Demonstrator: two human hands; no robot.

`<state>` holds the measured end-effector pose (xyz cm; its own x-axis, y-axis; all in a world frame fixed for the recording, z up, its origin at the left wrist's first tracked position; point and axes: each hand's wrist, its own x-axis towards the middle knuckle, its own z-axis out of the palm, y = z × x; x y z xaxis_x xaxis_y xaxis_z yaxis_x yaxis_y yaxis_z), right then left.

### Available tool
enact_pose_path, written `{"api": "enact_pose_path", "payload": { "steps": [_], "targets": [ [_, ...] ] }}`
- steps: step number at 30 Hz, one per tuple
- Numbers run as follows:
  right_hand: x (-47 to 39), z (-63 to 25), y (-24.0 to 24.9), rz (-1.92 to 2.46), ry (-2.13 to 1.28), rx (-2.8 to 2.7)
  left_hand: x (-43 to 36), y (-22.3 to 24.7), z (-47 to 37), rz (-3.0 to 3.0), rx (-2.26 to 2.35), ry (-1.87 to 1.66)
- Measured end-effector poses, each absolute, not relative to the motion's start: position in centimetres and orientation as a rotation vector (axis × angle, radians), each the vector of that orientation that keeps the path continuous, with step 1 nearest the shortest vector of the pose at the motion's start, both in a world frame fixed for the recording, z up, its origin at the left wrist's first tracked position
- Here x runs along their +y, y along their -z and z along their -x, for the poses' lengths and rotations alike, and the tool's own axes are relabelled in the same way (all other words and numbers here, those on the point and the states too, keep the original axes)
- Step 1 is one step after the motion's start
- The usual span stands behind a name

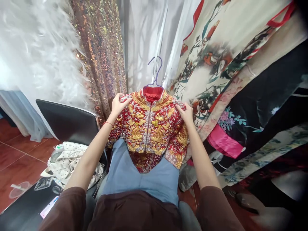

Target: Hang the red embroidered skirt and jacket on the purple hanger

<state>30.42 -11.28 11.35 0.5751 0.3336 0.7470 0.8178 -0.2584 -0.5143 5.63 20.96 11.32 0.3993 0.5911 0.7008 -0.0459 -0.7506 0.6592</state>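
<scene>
A red jacket with gold and silver embroidery lies upright against my lap, its front facing me and closed along the middle. A purple hanger rises out of its collar, the hook free in the air. My left hand grips the jacket's shoulder on the left, thumb on top. On the other shoulder, my right hand holds the cloth in the same way. The undersides of both hands' grips are hidden. Below the jacket are blue trousers on my legs.
Sequined cloth and white feathers hang at the left, floral garments at the right. At the left are a black chair back, a dotted white bag and a phone on a black surface. Tiled floor shows beyond.
</scene>
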Motion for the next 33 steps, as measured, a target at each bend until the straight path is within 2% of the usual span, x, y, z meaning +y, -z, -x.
{"api": "enact_pose_path", "payload": {
  "steps": [10,15,18,21,27,31,33],
  "targets": [
    [-11.0,-29.0,-9.8,1.870,0.771,-0.813,23.1,-10.9,-6.2,-2.095,0.413,-1.313],
    [-11.2,-28.1,-9.0,1.793,0.848,-0.820,25.5,-8.3,-6.7,-1.831,0.630,-1.228],
    [-12.1,-27.3,-8.6,1.764,0.916,-0.870,25.4,-7.7,-6.9,-1.786,0.743,-1.370],
    [-12.8,-26.4,-8.6,1.795,0.939,-0.877,24.1,-8.9,-6.8,-1.940,0.675,-1.552],
    [-12.3,-25.3,-8.7,1.937,0.940,-0.773,22.4,-12.7,-6.2,-2.326,0.408,-1.320],
    [-10.7,-23.2,-8.3,2.161,1.077,-0.609,22.0,-12.9,-5.8,-2.319,0.487,-1.393],
    [-9.5,-21.8,-8.0,2.215,1.064,-0.700,21.4,-12.9,-5.8,-2.342,0.461,-1.417]
  ]
}}
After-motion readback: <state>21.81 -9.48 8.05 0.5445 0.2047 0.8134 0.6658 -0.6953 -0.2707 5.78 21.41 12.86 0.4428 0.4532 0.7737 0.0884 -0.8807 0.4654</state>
